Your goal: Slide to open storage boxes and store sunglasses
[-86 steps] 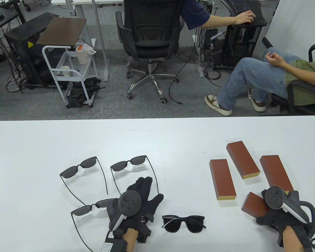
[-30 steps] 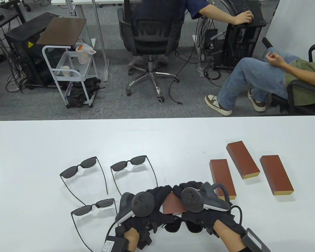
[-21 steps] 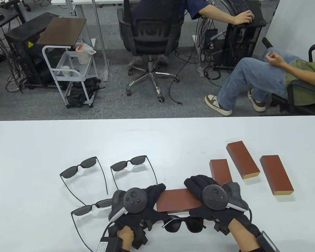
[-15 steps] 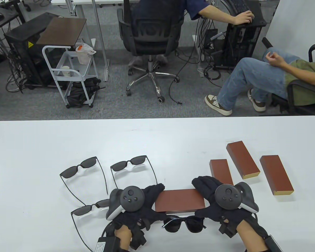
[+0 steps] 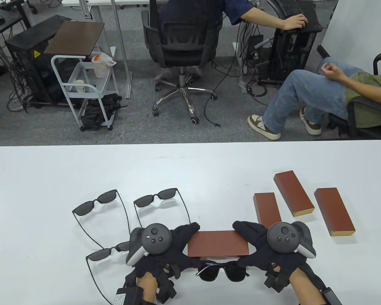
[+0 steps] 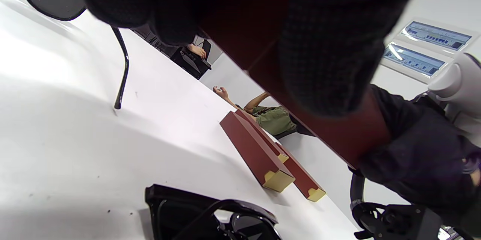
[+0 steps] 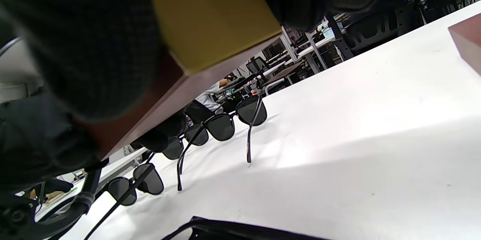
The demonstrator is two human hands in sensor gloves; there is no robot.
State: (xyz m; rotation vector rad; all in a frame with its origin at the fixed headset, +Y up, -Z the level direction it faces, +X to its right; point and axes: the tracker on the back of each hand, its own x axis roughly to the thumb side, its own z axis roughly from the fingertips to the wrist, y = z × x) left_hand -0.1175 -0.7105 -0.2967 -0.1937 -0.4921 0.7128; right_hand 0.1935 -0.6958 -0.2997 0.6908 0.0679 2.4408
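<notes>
Three thin-framed sunglasses are spread toward the near-left part of the white table. A red storage box is held above the near edge, its left end clasped by the curled fingers of the left hand, its right end by the right hand. Thick black sunglasses lie beneath it. Three more boxes are ranged near the right edge
</notes>
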